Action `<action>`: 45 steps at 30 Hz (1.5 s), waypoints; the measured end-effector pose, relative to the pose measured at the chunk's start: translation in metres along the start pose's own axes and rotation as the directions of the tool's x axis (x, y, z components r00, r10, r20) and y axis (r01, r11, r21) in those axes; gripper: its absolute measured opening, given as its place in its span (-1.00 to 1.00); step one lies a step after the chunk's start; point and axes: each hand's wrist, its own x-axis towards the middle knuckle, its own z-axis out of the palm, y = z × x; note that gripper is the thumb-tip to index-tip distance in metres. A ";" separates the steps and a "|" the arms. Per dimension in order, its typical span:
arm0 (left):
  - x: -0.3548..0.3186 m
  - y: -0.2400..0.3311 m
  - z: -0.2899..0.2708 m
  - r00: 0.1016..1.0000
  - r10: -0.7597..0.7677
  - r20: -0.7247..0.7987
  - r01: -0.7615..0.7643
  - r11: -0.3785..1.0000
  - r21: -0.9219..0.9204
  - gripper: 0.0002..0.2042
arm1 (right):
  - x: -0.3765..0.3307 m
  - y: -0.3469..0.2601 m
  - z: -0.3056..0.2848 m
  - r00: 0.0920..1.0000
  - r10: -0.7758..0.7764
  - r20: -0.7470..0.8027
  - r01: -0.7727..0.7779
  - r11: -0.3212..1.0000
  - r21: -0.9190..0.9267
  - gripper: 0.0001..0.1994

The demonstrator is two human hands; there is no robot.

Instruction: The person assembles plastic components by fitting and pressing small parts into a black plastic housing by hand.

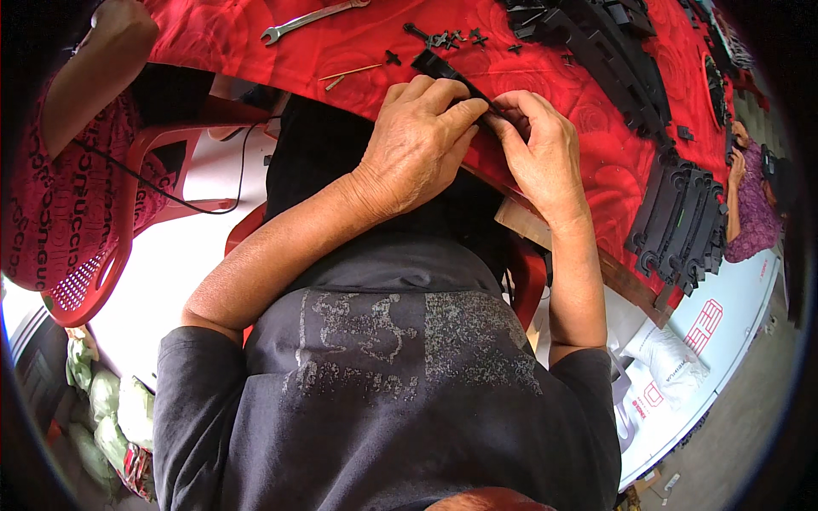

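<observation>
A long, narrow black plastic piece (440, 66) lies slantwise at the near edge of the red-covered table. Over its middle is my left hand (419, 140), fingers bent and closed around it. My right hand (543, 152) pinches at its nearer right end, thumb and forefinger together; the fingertips hide what exactly is between them. Just beyond the hands are small black cross-shaped pieces (445, 39) and two thin wooden sticks (351, 73).
A metal wrench (313, 21) lies at the far left of the red cloth (230, 38). Long black parts (596, 55) are heaped at the far right, with more black parts (679, 223) stacked nearer. People sit at both sides; a red chair (128, 204) stands left.
</observation>
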 end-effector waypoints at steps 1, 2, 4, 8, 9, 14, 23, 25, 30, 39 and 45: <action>0.000 0.000 0.000 1.000 0.009 -0.004 -0.009 1.000 -0.007 -0.67 | 0.000 0.002 -0.001 1.000 -0.016 0.008 0.016 1.000 -0.012 -0.86; 0.000 0.000 0.000 1.000 0.017 -0.007 -0.017 1.000 -0.014 -0.67 | 0.000 0.003 -0.001 0.999 -0.031 0.016 0.032 0.999 -0.025 -0.86; -0.002 -0.001 0.002 1.000 0.020 -0.016 -0.020 1.000 -0.024 -0.66 | 0.000 0.003 0.000 0.999 -0.037 0.012 0.037 0.999 -0.023 -0.86; -0.003 0.000 0.000 0.999 0.034 -0.017 -0.034 0.999 -0.022 -0.66 | 0.001 0.003 -0.001 1.000 -0.008 0.021 0.008 1.000 0.014 -0.86; -0.003 0.000 -0.001 0.999 0.034 -0.017 -0.034 0.999 -0.022 -0.66 | 0.001 0.003 -0.001 1.000 -0.008 0.021 0.007 1.000 0.014 -0.86; -0.001 0.005 -0.003 0.998 0.056 0.015 -0.057 0.993 0.099 -0.68 | 0.002 0.006 -0.002 0.999 -0.021 0.034 0.021 1.000 0.014 -0.86; -0.002 0.013 -0.002 1.000 -0.005 0.016 0.005 1.000 0.003 -0.66 | 0.003 0.005 -0.005 0.999 -0.021 0.032 0.020 0.999 0.033 -0.86; -0.001 0.014 -0.003 1.000 0.003 0.024 -0.003 1.000 -0.008 -0.67 | 0.003 0.006 -0.005 0.999 -0.025 0.038 0.024 0.999 0.026 -0.86; 0.000 0.010 -0.003 0.998 0.039 0.044 -0.039 0.999 -0.011 -0.67 | 0.003 0.006 -0.006 0.998 -0.058 0.037 0.057 0.998 0.021 -0.87; 0.002 0.013 -0.006 0.995 0.046 0.089 -0.050 0.998 0.040 -0.65 | 0.003 0.009 -0.005 0.995 -0.093 0.049 0.094 0.995 -0.031 -0.86; -0.003 0.010 -0.002 0.997 0.068 0.033 -0.067 0.997 -0.027 -0.65 | 0.003 0.010 -0.005 0.996 -0.074 0.054 0.075 0.997 -0.020 -0.86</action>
